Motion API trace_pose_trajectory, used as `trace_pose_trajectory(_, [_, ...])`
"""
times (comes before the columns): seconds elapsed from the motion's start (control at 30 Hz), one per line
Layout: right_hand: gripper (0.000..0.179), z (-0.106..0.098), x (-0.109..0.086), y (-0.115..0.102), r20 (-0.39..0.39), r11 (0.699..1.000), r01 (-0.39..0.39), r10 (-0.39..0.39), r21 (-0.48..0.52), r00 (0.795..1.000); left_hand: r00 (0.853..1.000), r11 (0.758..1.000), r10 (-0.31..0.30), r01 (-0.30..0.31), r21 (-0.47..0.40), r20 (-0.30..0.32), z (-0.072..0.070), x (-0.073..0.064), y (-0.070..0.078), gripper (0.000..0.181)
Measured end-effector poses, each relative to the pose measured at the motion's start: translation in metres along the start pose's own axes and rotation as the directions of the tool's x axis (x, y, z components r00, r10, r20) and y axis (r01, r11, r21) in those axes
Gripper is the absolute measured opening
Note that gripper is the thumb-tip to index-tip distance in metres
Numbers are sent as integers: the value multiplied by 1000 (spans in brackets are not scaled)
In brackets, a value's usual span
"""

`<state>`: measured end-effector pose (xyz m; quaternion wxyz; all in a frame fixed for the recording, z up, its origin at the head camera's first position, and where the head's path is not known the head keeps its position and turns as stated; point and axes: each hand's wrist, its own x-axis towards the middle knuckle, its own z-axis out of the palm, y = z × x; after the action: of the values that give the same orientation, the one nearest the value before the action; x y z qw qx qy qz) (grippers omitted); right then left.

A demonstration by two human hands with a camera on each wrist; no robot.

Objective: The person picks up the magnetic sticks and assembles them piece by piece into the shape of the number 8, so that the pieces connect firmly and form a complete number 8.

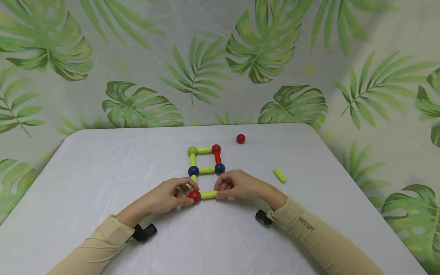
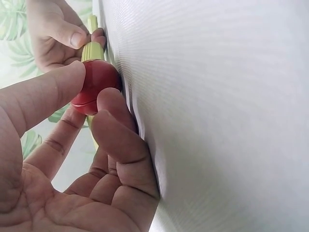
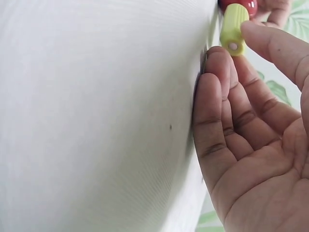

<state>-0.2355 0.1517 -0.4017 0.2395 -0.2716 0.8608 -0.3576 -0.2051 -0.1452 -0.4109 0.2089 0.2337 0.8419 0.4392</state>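
My left hand (image 1: 168, 195) pinches a red ball (image 1: 194, 196) between thumb and fingers at the near left corner of a ball-and-rod figure. With thumb and fingertips my right hand (image 1: 240, 185) pinches the free end of a yellow-green rod (image 1: 208, 195), whose other end meets that ball. The rod's end face (image 3: 233, 47) shows a pale round centre in the right wrist view. Another yellow-green rod (image 1: 194, 178) runs from the red ball to a blue ball (image 1: 193, 170). Beyond it lies a square with a second blue ball (image 1: 220, 168), a green ball (image 1: 192, 151) and a red ball (image 1: 216, 148).
A loose red ball (image 1: 241, 138) lies near the far edge of the white table (image 1: 103, 168). To the right of my right hand is a loose yellow-green rod (image 1: 280, 175). One red rod (image 1: 218, 158) forms the square's right side. Leaf-patterned cloth (image 1: 192, 76) hangs behind.
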Motion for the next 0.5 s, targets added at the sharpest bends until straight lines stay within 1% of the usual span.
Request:
trace_pose_trajectory(0.13, [17,-7,1,0,-11,1000,1,-1,-10,1000,1000,1000,2,-2,2,3,-3,2,-1,29])
trace_pose_trajectory(0.23, [16,-16,2,0,-40,1000,-1,1,-16,999,1000,1000,1,-1,0,6,-5,3,-2,29])
trace_pose_trajectory(0.37, [18,-32,3,-2,-107,999,8,-12,-37,994,1000,1000,-8,8,-10,12,-7,4,-2,29])
trace_pose_trajectory(0.5, [27,-51,4,-2,-195,997,5,-21,-83,981,1000,1000,-5,5,-10,17,-10,6,-3,30])
